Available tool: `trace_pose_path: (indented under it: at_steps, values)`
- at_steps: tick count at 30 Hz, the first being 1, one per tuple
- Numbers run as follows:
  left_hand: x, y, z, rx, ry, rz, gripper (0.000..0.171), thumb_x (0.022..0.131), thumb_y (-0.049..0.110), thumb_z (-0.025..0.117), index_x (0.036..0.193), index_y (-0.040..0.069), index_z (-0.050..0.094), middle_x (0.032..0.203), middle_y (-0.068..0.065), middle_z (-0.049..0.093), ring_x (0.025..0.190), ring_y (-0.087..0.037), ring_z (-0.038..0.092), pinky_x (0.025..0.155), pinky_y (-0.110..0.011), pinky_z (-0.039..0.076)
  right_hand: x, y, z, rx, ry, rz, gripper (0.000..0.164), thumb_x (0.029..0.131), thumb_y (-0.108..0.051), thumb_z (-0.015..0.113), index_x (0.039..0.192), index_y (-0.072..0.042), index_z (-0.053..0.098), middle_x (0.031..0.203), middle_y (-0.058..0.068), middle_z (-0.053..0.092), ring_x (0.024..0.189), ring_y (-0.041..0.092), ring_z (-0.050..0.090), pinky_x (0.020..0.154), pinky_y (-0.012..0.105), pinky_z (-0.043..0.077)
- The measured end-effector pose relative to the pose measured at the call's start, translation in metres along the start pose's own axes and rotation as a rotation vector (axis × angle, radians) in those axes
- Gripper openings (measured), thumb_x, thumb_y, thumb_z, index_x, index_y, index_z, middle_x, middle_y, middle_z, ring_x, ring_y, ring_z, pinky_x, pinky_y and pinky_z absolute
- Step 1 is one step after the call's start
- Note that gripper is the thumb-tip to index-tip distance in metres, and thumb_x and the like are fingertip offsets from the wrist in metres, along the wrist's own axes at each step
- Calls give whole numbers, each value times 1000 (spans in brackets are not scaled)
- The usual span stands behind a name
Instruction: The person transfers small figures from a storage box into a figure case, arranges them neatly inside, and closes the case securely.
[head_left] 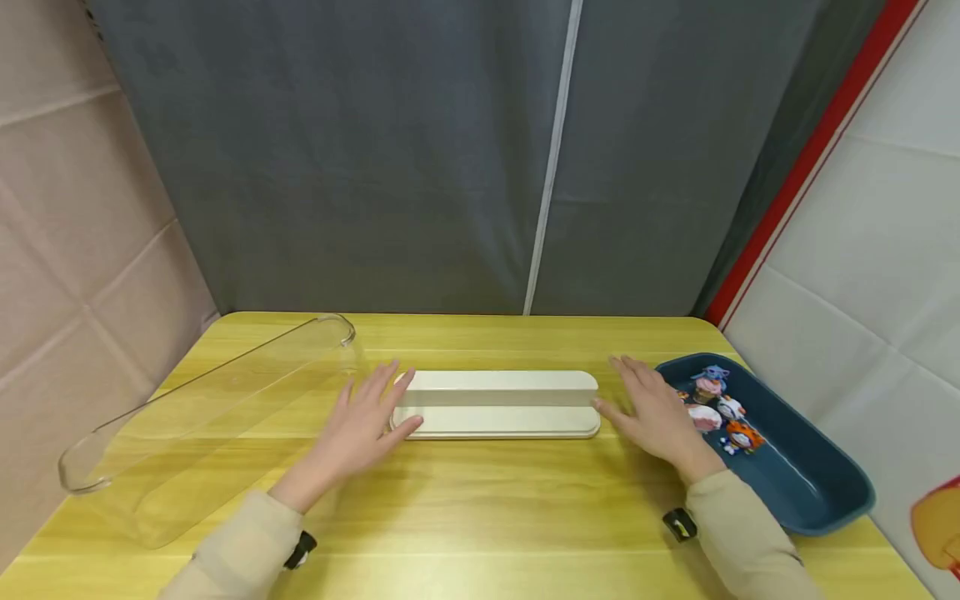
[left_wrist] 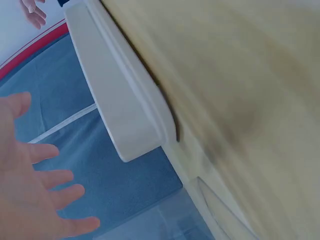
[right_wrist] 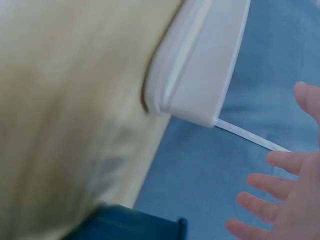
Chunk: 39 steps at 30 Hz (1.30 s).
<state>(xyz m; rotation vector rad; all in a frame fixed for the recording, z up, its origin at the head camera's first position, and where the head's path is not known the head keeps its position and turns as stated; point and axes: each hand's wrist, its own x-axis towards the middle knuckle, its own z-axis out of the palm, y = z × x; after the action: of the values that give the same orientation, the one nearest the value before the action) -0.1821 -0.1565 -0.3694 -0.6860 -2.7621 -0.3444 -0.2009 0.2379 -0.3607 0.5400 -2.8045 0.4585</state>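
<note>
A long white stepped base with rounded ends [head_left: 495,421] lies across the middle of the wooden table. At its left end is my left hand [head_left: 367,421], fingers spread and holding nothing; in the left wrist view the same hand [left_wrist: 37,185] appears apart from the white base [left_wrist: 117,80]. My right hand [head_left: 652,412] hovers by the other end, its fingers extended and likewise without anything in them. The right wrist view has that hand [right_wrist: 285,190] away from the end of the base [right_wrist: 200,75].
On the left lies a long clear plastic cover [head_left: 217,392], set diagonally. To the right is a dark blue tray [head_left: 813,492] with several small colourful figurines [head_left: 708,387] at its far end. A grey curtain [head_left: 375,167] hangs behind the table.
</note>
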Motion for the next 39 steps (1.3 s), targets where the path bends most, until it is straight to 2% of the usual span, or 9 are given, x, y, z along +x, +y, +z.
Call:
trace_pose_path:
  at_steps: [5,10,14,17,20,22,28,39]
  values:
    - [10,-6,-11,-96,76,25,56,88,39,50,133,8,38,135,-17,32,119,-36,32,90,-61,24,10,2,-23,25,52,17,65,86,-42,52,133,0,35,132,25,32,117,43,28,90,60,25]
    - [18,-13,-17,-209,109,29,44,87,26,56,126,6,47,129,-18,41,115,-35,38,88,-59,30,15,7,-50,56,62,75,61,88,-41,50,133,-3,35,133,24,32,117,44,29,87,62,27]
    - [23,-20,-15,-269,107,1,37,87,19,56,121,4,52,123,-17,46,112,-34,41,89,-54,34,16,21,-71,103,64,103,58,89,-40,48,132,-3,36,132,23,31,118,44,27,88,62,24]
    - [27,-24,-11,-294,85,-33,35,87,17,56,119,4,53,121,-15,48,111,-33,43,89,-51,35,15,37,-84,138,109,73,52,90,-33,50,127,1,41,128,26,35,114,44,29,88,61,24]
    - [30,-27,-6,-302,61,-54,33,88,17,56,118,4,54,119,-14,50,109,-32,44,88,-51,36,13,54,-92,156,152,53,45,90,-27,50,122,4,45,122,28,40,107,45,36,82,60,30]
    - [31,-29,-4,-305,43,-63,33,88,17,55,118,3,54,118,-15,51,109,-33,45,88,-51,36,10,64,-96,170,164,67,43,90,-25,51,121,5,47,119,28,42,105,44,38,79,59,33]
    - [34,-35,7,-313,-4,-77,34,87,17,55,118,1,53,116,-16,51,107,-34,46,88,-51,36,-1,90,-97,205,120,169,47,91,-29,48,121,7,44,120,30,40,107,44,35,81,61,33]
    - [35,-42,19,-283,-100,-121,38,88,20,55,121,1,50,120,-20,47,107,-37,45,88,-52,36,-15,122,-83,241,83,249,46,91,-28,48,121,7,45,114,33,44,102,47,38,76,61,33]
